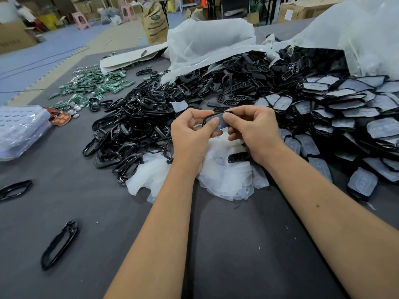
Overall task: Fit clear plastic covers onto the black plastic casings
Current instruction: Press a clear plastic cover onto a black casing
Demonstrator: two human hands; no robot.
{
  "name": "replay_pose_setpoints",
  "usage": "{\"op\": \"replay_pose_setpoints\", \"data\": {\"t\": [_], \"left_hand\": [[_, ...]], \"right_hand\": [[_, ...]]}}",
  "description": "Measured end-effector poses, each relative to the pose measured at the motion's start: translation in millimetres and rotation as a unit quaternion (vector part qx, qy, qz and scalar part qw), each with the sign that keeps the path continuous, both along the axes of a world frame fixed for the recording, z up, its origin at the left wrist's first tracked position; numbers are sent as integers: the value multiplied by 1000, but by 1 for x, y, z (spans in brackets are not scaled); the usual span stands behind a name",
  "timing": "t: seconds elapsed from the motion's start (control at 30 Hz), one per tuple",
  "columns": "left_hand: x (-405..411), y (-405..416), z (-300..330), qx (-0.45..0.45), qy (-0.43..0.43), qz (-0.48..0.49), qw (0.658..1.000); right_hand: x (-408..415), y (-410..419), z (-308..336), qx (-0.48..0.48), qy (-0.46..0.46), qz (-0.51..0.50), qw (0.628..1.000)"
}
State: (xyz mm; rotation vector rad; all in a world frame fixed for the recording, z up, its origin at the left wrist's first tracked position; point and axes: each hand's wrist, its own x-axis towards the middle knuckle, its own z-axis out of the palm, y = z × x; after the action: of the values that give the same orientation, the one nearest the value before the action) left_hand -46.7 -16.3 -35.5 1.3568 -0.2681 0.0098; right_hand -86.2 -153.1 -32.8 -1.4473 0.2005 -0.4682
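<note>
Black plastic casing (217,121), a small oblong frame with a clear plastic cover lying on its face, is held above the dark grey tabletop (237,244) between both hands. The left hand (192,134) grips its left end, thumb pressed on the top and fingers curled beneath. The right hand (252,130) pinches the right end, thumb on top, index finger hooked over the far edge, the other fingers curled under. Whether the cover is fully seated in the casing cannot be told.

Directly below the hands lies a heap of loose translucent white plastic covers (224,175), with one black perforated insert (238,157) resting on it just beside the right wrist. To the left spreads a big pile of glossy black oval frames (129,126), and behind it more black perforated parts (248,83) spill from a crumpled white plastic bag (205,44). On the right sits a stack of black casings already topped with clear covers (345,108).

Farther left, near the tabletop's edge, lie small green circuit boards (92,85) and a stack of clear blister trays (19,130). Two single black oval frames (60,244) lie apart on the near left tabletop.
</note>
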Motion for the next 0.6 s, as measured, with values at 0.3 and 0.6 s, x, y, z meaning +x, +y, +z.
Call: {"op": "replay_pose_setpoints", "data": {"t": [0.3, 0.6], "left_hand": [[3, 0, -1, 22, 12, 28, 999], [1, -1, 0, 36, 6, 32, 999]], "right_hand": [[2, 3, 2, 0, 11, 21, 1000], [-1, 5, 0, -78, -9, -1, 997]]}}
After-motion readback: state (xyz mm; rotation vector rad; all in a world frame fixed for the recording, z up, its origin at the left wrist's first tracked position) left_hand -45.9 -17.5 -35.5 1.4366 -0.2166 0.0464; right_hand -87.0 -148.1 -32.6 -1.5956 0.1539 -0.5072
